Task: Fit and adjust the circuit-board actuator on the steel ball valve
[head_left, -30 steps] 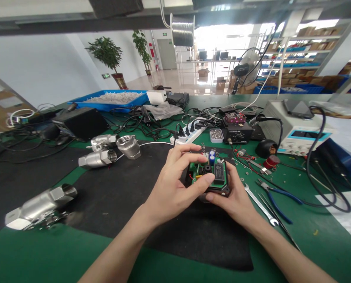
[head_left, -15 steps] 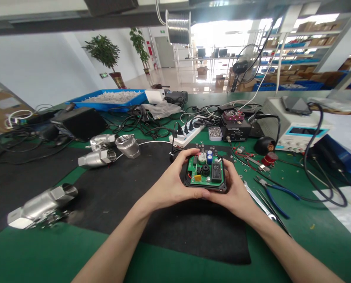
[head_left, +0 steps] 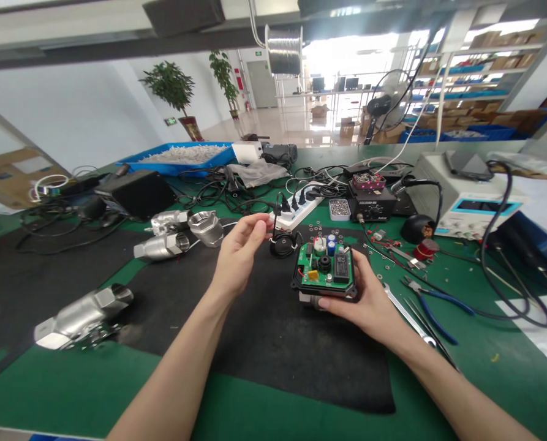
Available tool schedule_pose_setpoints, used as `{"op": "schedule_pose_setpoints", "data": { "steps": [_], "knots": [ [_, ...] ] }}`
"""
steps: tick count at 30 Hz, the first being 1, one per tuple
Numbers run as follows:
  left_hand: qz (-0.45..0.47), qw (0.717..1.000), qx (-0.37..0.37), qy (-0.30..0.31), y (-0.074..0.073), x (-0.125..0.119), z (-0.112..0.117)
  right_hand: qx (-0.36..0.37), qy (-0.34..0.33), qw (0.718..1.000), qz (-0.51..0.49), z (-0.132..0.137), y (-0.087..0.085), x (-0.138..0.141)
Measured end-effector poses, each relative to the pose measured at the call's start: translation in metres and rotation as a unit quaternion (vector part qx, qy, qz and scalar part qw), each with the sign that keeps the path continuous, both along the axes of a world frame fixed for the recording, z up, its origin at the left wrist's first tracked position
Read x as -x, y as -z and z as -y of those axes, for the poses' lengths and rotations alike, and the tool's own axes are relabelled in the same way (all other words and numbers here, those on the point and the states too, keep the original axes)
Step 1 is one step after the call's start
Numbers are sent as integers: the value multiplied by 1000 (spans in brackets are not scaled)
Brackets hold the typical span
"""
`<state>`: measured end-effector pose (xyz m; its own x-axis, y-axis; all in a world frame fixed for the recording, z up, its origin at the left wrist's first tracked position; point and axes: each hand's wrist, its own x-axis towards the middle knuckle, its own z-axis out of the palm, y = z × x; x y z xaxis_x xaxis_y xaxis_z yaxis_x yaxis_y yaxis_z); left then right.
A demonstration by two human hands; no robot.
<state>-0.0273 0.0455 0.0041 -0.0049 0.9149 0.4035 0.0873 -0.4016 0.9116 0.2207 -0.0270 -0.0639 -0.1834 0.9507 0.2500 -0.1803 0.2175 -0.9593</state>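
My right hand [head_left: 365, 294] grips the right side of a black square housing with a green circuit board [head_left: 319, 278] in its open top. The thumb presses on the near side, and part of a metal fitting [head_left: 306, 299] shows beneath. On the board are blue capacitors [head_left: 331, 245], a black block component [head_left: 341, 267] and a round black part in the middle. My left hand [head_left: 240, 251] is off the housing, to its left, fingers stretched forward with nothing visible in them. Its fingertips are nearest to a coiled black cable [head_left: 283, 245] and a white power strip [head_left: 296, 207].
Metal valve bodies [head_left: 84, 312] lie on the black mat [head_left: 255, 361] at left. To the right are cutting pliers [head_left: 432, 306], a wrench [head_left: 408, 315] and a solder station [head_left: 369, 205]. A bench instrument [head_left: 466, 196] and a blue tray [head_left: 176, 160] stand farther back.
My left hand has let go of the housing and moved left and forward towards the coiled cable. My right hand keeps its hold on the housing. The view has shifted slightly.
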Motion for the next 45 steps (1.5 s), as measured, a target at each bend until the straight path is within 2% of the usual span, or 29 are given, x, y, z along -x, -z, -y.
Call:
{"op": "schedule_pose_setpoints", "data": {
  "steps": [3,7,9,10,12,15,17,22,31,37,41,45],
  "knots": [
    [-3,996,-9,-87,6,-1,-11,-3,2,1000,2,0,1,0],
    [-16,992,-22,-126,7,-7,-11,-3,3,1000,-1,-1,3,-1],
    [-27,994,-27,-104,2,-10,-4,4,-1,1000,-8,-2,5,-1],
    [-34,996,-28,-74,0,-12,0,8,-5,1000,-12,-2,5,-1],
    [-54,998,-18,25,-4,-15,10,17,-10,1000,-16,-2,6,-1],
    [-104,978,29,180,-2,-20,20,10,-7,1000,8,-2,7,-3],
    [-132,966,54,216,4,-25,22,-3,-4,999,40,-3,8,-6],
    [-131,973,56,180,16,-35,20,-43,16,988,149,-7,12,-11],
    [-146,984,40,91,19,-42,20,-48,73,969,229,-9,13,-10],
    [-133,975,67,163,18,-37,8,-43,21,968,246,-14,7,-16],
    [-110,971,79,199,18,-38,5,-45,26,966,252,-15,6,-16],
    [-76,972,86,206,19,-44,9,-50,47,962,264,-15,12,-15]
  ]
}}
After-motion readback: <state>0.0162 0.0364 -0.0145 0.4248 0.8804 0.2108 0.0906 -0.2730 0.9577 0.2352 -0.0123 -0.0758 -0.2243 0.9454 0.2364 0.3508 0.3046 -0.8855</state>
